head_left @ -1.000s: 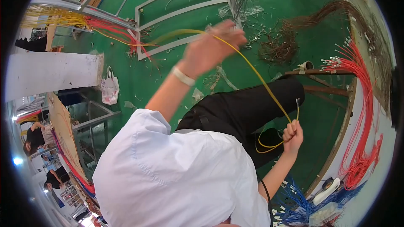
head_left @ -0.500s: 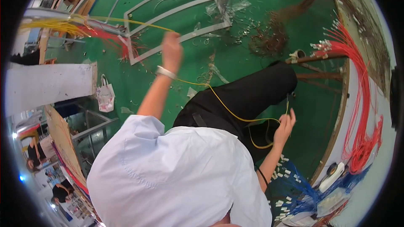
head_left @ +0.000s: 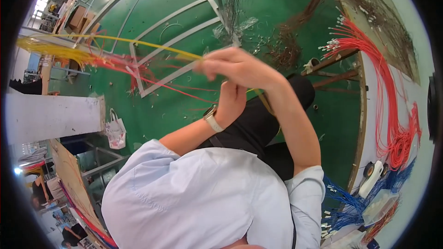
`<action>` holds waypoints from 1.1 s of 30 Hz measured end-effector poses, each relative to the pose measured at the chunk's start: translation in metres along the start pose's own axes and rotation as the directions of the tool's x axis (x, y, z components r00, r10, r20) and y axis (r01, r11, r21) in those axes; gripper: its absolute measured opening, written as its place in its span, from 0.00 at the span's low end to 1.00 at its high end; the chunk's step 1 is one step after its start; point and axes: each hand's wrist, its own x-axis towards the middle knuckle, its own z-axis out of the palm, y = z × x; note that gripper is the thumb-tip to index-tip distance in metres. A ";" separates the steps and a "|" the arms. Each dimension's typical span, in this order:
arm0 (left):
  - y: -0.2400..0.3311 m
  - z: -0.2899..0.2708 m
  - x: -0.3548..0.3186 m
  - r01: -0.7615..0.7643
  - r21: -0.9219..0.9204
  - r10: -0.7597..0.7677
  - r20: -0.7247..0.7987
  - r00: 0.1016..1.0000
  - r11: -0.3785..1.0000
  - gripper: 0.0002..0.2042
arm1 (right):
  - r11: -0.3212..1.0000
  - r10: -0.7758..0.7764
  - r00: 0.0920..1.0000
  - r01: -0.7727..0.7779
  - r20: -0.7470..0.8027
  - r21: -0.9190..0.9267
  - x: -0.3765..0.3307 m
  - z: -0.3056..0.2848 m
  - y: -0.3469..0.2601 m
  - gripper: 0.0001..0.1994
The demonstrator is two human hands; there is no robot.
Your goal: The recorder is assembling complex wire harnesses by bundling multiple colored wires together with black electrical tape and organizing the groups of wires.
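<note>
My two hands are close together over my lap, the right crossing in front of the left. A yellow wire (head_left: pixel 152 44) runs from the left side to the fingertips of my right hand (head_left: pixel 240 68), which are closed on it and slightly blurred. Just below, my left hand (head_left: pixel 232 103), with a watch on its wrist, is curled. More of the yellow wire (head_left: pixel 264 100) comes out beside it and drops over my black trousers. The right hand partly hides the left fingers. Red wires (head_left: pixel 184 91) stretch from the left toward my left wrist.
Yellow wires (head_left: pixel 50 50) hang over a rail at the left, beside a grey metal frame (head_left: pixel 173 47) on the green floor. On the right-hand table (head_left: pixel 369 92) lie red wires (head_left: pixel 385 74) and blue wires (head_left: pixel 353 198). A tangled brown wire heap (head_left: pixel 288 46) lies ahead.
My right hand has come up from the lower right and across to the left hand. The left hand has moved down and right. Red wires now stretch out toward the hands.
</note>
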 end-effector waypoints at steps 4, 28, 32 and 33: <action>0.040 -0.039 -0.002 0.032 -0.066 -0.034 -0.024 0.999 0.997 0.09 | 0.672 -0.040 0.995 0.091 -0.086 0.735 0.001 -0.022 -0.018 0.17; 0.071 0.041 0.038 0.429 -0.517 -0.248 0.383 0.890 0.740 0.11 | 0.716 -0.368 0.483 -0.398 -0.795 -0.573 -0.136 0.028 0.037 0.11; 0.071 0.077 0.037 0.690 -0.554 -0.155 0.716 0.680 0.466 0.09 | 0.859 -0.249 0.360 -0.346 -0.899 -0.377 -0.203 0.038 0.026 0.13; 0.065 0.086 0.039 0.748 -0.517 -0.086 0.797 0.598 0.415 0.09 | 0.891 -0.247 0.282 -0.309 -0.927 -0.332 -0.217 0.042 0.028 0.12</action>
